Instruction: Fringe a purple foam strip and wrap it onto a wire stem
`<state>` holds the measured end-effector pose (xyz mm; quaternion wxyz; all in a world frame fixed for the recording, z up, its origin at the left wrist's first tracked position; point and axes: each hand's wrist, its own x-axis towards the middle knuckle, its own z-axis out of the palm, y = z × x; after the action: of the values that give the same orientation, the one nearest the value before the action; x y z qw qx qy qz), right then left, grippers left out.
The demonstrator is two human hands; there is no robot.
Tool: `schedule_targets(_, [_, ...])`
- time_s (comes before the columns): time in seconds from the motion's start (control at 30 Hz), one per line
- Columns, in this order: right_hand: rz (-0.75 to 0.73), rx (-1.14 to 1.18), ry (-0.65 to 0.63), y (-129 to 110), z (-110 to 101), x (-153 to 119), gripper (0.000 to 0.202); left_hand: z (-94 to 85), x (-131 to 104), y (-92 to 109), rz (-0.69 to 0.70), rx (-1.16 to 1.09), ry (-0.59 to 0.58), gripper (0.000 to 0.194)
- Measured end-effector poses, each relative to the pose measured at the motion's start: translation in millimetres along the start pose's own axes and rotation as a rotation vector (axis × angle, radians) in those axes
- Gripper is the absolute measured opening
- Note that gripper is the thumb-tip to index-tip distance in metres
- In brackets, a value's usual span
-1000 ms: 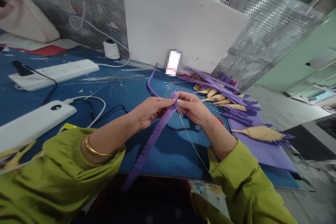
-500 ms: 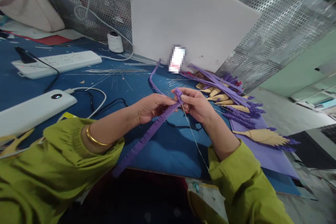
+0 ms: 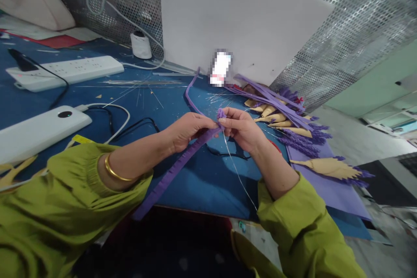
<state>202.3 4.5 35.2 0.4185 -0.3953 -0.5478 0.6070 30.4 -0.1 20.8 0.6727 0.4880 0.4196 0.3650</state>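
Observation:
My left hand (image 3: 192,130) pinches a long purple fringed strip (image 3: 174,169), which slants down to the table's front edge. Facing it, my right hand (image 3: 243,128) is closed on a small curled purple flower head (image 3: 221,114) at the strip's upper end. A thin wire (image 3: 236,167) hangs from that flower head toward my right sleeve. The fingertips of both hands nearly meet. Behind them, another narrow purple strip (image 3: 190,95) lies on the blue table (image 3: 202,186).
A bright phone (image 3: 221,68) leans on a white board (image 3: 241,17). Wrapped purple flowers (image 3: 329,167) and purple strips (image 3: 272,97) lie right. On the left are a power strip (image 3: 71,71), a white power bank (image 3: 42,132), cables and loose wires (image 3: 140,82).
The camera view has shifted slightly. The wire hangs in a more curved line, and the right fingers have shifted a little on the flower head. Both hands keep their hold.

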Motion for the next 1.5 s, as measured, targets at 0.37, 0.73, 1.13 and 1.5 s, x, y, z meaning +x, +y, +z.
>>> schedule_targets(0.37, [-0.108,-0.037,0.104,5,9,-2,0.031,2.1,-2,-1,0.069,0.007,-0.012,0.010])
schedule_targets(0.73, [-0.133,-0.161,0.174,1,15,-7,0.028,4.7,-5,7,0.016,-0.030,0.054,0.008])
schedule_targets(1.13, [-0.089,-0.273,0.219,14,8,-42,0.022,-4.6,7,-5,0.007,-0.134,0.027,0.018])
schedule_targets(1.5, [-0.082,-0.099,0.343,31,14,-38,0.019,3.0,1,-5,-0.081,-0.017,0.014,0.011])
